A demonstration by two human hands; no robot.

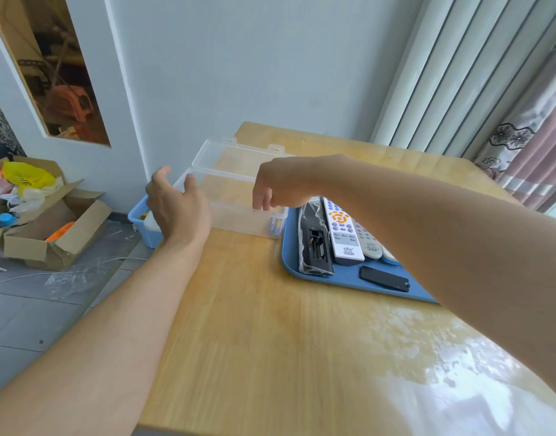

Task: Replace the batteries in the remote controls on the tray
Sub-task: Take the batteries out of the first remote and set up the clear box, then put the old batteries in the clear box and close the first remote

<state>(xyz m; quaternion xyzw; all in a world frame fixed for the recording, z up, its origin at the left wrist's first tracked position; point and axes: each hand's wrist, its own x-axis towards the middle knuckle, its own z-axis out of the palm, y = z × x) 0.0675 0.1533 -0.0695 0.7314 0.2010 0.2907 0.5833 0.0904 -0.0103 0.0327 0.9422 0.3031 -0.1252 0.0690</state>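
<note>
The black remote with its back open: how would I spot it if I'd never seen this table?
Find the blue tray on the wooden table. The black remote is the leftmost in its row, wrapped in clear plastic. Unlike the white remotes beside it, it shows an empty battery bay, its loose cover nearby.

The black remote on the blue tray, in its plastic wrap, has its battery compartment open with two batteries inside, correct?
Not quite. The head view shows the black remote, plastic-wrapped on the blue tray, with its battery compartment open but empty: only the bare slots show. Its cover lies beside it.
</note>
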